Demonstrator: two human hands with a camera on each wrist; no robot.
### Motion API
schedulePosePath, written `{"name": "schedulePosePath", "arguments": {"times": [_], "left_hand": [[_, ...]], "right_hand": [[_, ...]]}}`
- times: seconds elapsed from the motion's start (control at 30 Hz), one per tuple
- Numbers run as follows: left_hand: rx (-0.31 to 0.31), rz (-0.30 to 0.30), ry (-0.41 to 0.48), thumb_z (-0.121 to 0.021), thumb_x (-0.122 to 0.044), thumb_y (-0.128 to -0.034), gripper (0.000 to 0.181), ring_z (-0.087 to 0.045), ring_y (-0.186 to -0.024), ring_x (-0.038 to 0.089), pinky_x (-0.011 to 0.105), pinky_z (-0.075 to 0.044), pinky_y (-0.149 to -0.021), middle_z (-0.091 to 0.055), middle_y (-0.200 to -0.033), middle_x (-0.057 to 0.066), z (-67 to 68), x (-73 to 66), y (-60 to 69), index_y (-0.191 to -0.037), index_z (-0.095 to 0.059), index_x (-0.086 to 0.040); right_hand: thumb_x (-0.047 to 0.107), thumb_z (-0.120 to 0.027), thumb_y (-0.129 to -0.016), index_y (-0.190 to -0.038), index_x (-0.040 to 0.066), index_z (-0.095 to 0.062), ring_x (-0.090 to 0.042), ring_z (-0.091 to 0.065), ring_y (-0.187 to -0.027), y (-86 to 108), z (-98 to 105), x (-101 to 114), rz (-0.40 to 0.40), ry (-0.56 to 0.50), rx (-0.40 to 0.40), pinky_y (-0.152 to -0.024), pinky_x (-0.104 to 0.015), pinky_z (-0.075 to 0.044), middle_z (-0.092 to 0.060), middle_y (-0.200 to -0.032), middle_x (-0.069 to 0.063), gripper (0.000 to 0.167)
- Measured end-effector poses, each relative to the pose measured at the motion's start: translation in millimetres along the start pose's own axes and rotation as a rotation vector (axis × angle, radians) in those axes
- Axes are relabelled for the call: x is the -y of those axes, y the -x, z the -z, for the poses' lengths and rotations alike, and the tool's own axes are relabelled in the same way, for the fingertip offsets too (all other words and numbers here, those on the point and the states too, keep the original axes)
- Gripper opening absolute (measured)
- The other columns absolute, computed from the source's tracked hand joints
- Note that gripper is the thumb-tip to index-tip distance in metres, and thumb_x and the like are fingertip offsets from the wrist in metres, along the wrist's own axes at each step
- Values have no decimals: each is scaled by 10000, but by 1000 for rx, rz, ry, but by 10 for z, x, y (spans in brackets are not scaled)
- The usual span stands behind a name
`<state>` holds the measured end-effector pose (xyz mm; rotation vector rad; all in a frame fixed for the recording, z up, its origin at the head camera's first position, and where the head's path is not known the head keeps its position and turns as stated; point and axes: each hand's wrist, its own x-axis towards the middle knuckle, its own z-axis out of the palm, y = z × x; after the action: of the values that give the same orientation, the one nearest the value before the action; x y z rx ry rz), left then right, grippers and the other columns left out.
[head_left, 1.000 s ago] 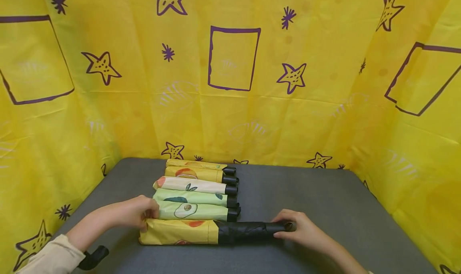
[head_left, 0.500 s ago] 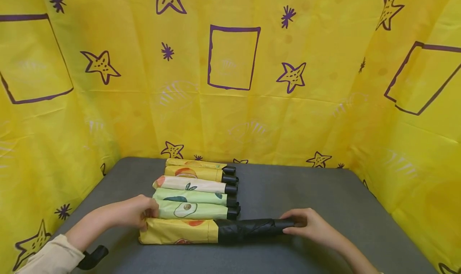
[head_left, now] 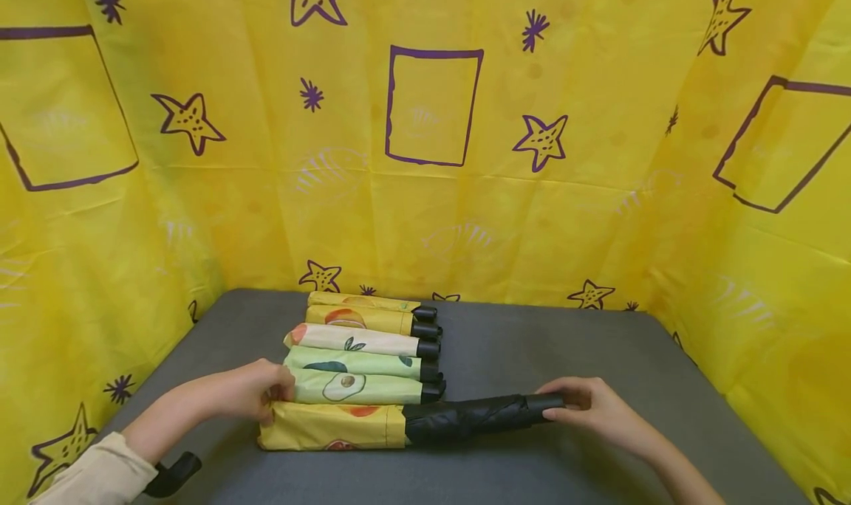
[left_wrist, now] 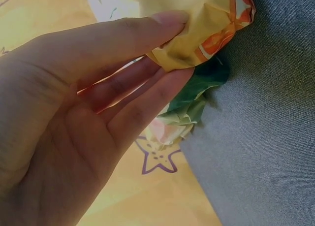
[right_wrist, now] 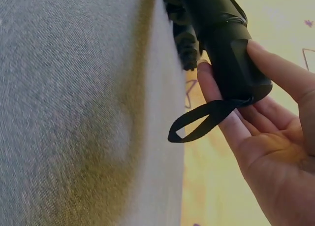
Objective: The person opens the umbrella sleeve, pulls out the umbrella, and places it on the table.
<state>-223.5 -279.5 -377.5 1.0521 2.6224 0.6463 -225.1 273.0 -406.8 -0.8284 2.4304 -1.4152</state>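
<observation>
Across the front of the grey table lies a folding umbrella, its black folded part (head_left: pixel 475 418) sticking out of a yellow fruit-print sleeve (head_left: pixel 319 427). My left hand (head_left: pixel 255 387) pinches the sleeve's closed left end between thumb and fingers, as the left wrist view shows. With the thumb and fingers of my right hand (head_left: pixel 592 407) I hold the black handle (right_wrist: pixel 236 68), slightly raised above the table. A black wrist strap (right_wrist: pixel 219 108) hangs from the handle's end. How far the umbrella reaches inside the sleeve is hidden.
Several sleeved umbrellas lie in a row behind: a light green one with an avocado print (head_left: pixel 388 388), a cream one (head_left: pixel 385 340) and a yellow one (head_left: pixel 379 318). A black curved object (head_left: pixel 176 475) is partly hidden by my left sleeve. Yellow printed cloth (head_left: pixel 432 217) encloses the table.
My right hand has moved right and slightly up with the umbrella's handle, and more of the black part shows outside the sleeve. The left hand has stayed on the sleeve's end.
</observation>
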Motion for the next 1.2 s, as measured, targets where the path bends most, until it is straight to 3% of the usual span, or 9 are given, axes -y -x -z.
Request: {"name": "schedulePosePath", "arguments": {"times": [0.23,0.4,0.6,0.67,0.93,1.2], "left_hand": [[-7,-3,-6,-792,47,-591,303,-493,-678,-25,195,-447,-579,-608,-755,-87,-3,-8,4,-785,-646,-132],[-9,-3,-19,-790,53,-584,310,-492,-682,-27,202,-453,-583,-604,-757,-91,0,-10,6,-783,-643,-134],[-11,-6,-13,-775,70,-575,317,-485,-679,-26,200,-447,-581,-603,-755,-86,-2,-19,9,-780,-643,-133],[-13,-6,-13,-773,72,-573,317,-482,-678,-26,197,-442,-580,-601,-752,-83,-3,-24,9,-777,-641,-132],[-15,-8,-15,-770,76,-575,313,-473,-672,-29,188,-434,-575,-599,-746,-83,-5,-27,5,-772,-639,-128],[-12,-7,-18,-769,70,-586,306,-479,-674,-29,189,-437,-581,-604,-749,-87,-3,-24,3,-776,-640,-132]], "right_hand": [[130,-650,-919,-1220,14,-635,-124,-707,-898,87,129,46,-39,-35,-32,-753,-345,-579,-716,-1087,-35,323],[157,-640,-931,-1262,-2,-609,-143,-700,-891,153,203,89,-112,-34,-84,-714,-341,-568,-694,-1132,43,368],[228,-631,-942,-1295,44,-599,-54,-682,-963,229,280,151,-215,-1,-160,-710,-302,-522,-578,-1335,-205,400],[250,-633,-940,-1299,54,-600,-50,-681,-980,246,299,155,-245,11,-180,-738,-287,-517,-557,-1352,-232,410],[306,-639,-933,-1308,83,-599,-54,-675,-1019,316,369,140,-303,53,-231,-819,-273,-523,-603,-1325,-136,438],[300,-618,-949,-1323,94,-587,-54,-673,-1014,384,465,102,-310,46,-249,-814,-274,-520,-659,-1192,141,429]]}}
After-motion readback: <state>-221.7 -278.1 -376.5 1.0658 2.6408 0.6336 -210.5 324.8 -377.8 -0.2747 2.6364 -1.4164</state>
